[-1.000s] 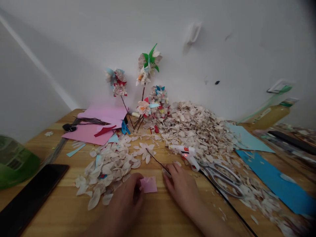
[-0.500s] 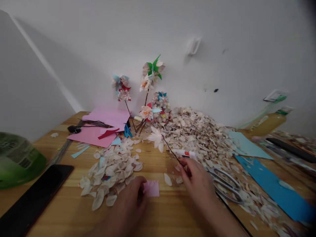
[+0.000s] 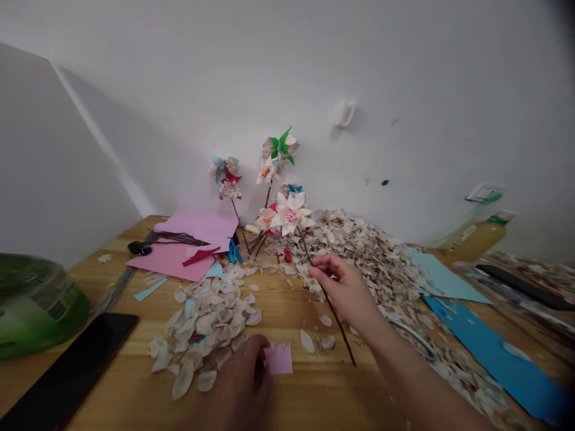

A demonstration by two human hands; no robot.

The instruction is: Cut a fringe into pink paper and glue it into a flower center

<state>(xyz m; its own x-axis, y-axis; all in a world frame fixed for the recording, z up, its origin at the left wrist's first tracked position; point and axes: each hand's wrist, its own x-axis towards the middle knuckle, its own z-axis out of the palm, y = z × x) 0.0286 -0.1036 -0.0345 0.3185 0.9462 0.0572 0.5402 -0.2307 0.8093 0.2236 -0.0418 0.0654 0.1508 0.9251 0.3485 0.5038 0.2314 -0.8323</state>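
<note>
My right hand (image 3: pixel 345 286) pinches a thin dark wire stem (image 3: pixel 332 311) and holds it up over the table. At the stem's top sits a cream petal flower with a pink centre (image 3: pixel 291 214). My left hand (image 3: pixel 242 386) rests on the wooden table (image 3: pixel 287 395) near the front edge, fingers closed on the edge of a small fringed pink paper square (image 3: pixel 279 358). Left of that hand lies a heap of pale petals (image 3: pixel 206 323).
A large pile of petals (image 3: pixel 368 251), scissors (image 3: pixel 415 338) and blue paper sheets (image 3: pixel 489 341) lie at the right. Finished paper flowers (image 3: pixel 274 161) lean on the wall behind pink paper (image 3: pixel 188 242). A green object (image 3: pixel 36 305) and a black phone (image 3: pixel 67 374) sit left.
My right hand picked the stemmed flower up off the table and raised it upright, moving away from the front edge. My left hand stayed on the pink square. The view tilted up slightly.
</note>
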